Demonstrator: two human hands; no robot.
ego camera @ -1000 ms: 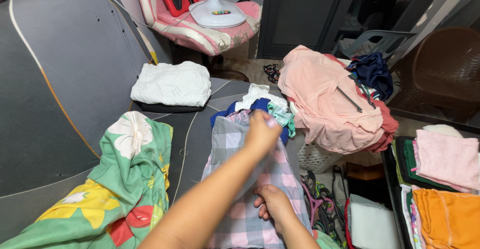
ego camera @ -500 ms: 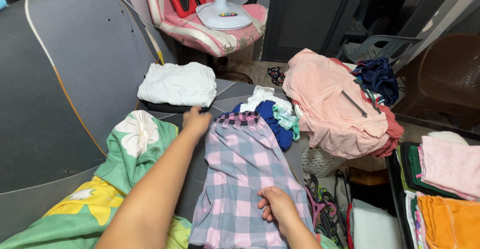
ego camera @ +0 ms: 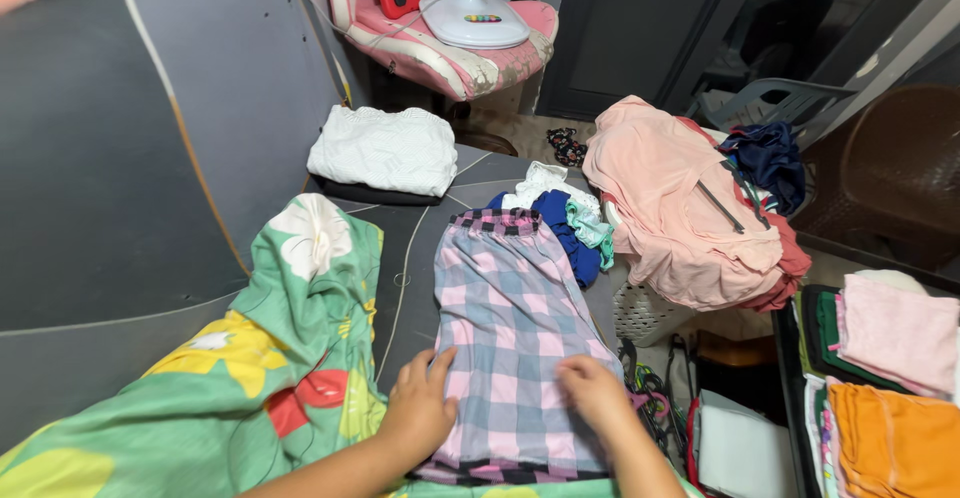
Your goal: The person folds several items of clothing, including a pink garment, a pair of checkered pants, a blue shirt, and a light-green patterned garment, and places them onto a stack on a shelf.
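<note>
Wrinkles may set if your flat, open left hand (ego camera: pixel 420 413) and right hand (ego camera: pixel 595 398) drag the checked garment (ego camera: pixel 510 328) sideways.

A second ago my left hand (ego camera: pixel 420 413) was up at the far end of the checked garment (ego camera: pixel 515 338), pinching its waistband while the cloth lay bunched. Half a second ago it had drawn that end out toward the white folded stack, arm stretched long. Now it is back near me, flat on the garment's near left edge. My right hand (ego camera: pixel 597 396) has shifted slightly, resting flat on the near right part. The garment now lies spread out flat.
</note>
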